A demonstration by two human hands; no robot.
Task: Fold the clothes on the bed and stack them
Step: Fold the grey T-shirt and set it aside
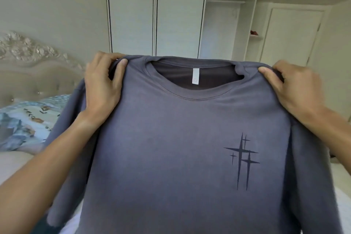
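Fingers (121,62) of both hands pinch the hanging grey T-shirt (180,138) at its shoulders.

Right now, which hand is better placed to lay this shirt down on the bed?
Neither clearly: the left hand and right hand each pinch a shoulder of the grey-blue cotton T-shirt. Slight edge left, nearer the floral bedding.
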